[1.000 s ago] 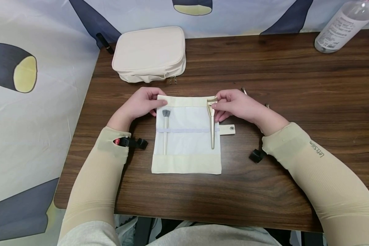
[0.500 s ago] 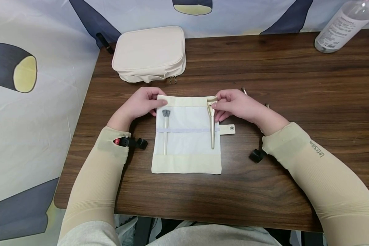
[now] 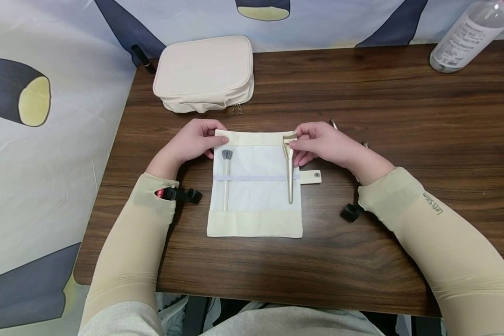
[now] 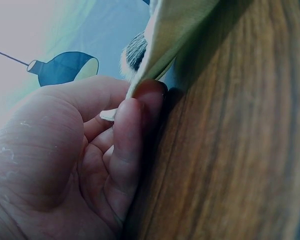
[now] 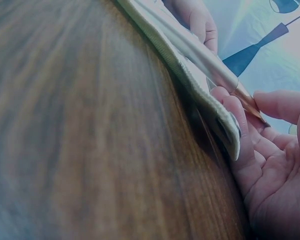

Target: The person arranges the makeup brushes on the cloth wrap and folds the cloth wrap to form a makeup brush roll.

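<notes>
A cream-and-white cloth brush roll (image 3: pixel 256 198) lies unrolled before me. My left hand (image 3: pixel 191 142) pinches its far left corner between thumb and fingers; the left wrist view shows the cloth edge (image 4: pixel 157 55) between them. Under the roll's elastic band on the left sits a makeup brush (image 3: pixel 226 163) with grey bristles and a pale handle. At the far right corner my right hand (image 3: pixel 325 143) holds a gold-handled makeup brush (image 3: pixel 290 184), thumb on its head end. In the right wrist view the thumb presses that brush's copper-coloured ferrule (image 5: pixel 247 102) against the fingers. Its tip is partly hidden.
A cream zip case (image 3: pixel 206 70) stands at the back left, a black tube (image 3: pixel 143 59) beside it. A clear labelled bottle (image 3: pixel 466 39) is at the back right. Slim handle ends (image 3: pixel 333 123) show behind my right hand. A snap strap (image 3: pixel 311 177) sticks out from the roll's right side.
</notes>
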Tool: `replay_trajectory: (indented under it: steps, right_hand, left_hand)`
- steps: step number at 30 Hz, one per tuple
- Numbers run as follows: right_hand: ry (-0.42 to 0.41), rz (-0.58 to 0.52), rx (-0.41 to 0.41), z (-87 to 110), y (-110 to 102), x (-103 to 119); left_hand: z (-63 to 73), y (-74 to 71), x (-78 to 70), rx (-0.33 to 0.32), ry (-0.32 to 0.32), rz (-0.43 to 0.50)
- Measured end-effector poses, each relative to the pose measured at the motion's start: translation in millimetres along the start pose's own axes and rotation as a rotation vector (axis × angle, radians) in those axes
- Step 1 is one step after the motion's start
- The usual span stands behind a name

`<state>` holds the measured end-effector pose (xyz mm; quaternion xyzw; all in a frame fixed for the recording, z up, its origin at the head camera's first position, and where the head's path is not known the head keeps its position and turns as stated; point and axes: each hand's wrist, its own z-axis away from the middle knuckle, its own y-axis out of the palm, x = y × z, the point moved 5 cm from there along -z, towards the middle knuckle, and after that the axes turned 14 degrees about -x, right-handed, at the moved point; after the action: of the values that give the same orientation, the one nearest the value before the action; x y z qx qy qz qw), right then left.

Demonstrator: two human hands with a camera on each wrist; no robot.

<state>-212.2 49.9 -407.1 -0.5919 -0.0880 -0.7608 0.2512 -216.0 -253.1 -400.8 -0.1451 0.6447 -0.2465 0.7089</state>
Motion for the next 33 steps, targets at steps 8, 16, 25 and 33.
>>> replay_trajectory:
  steps: [8, 16, 25, 33]
  right_hand:
    - [0.004, -0.014, 0.001, 0.7, -0.1, -0.1]
    - [0.008, -0.040, -0.011, 0.0, -0.5, -0.2]
    - [0.015, -0.040, -0.025, -1.2, -1.7, -0.9]
    - [0.025, -0.035, -0.029, -1.8, -2.5, -2.4]
  left_hand:
    - [-0.3, 0.2, 0.3, -0.003, 0.002, -0.003]
    - [0.0, -0.3, 0.1, -0.005, 0.004, -0.009]
    - [0.7, -0.6, -0.2, -0.002, 0.006, -0.020]
    - [0.3, -0.1, -0.4, -0.001, 0.011, -0.016]
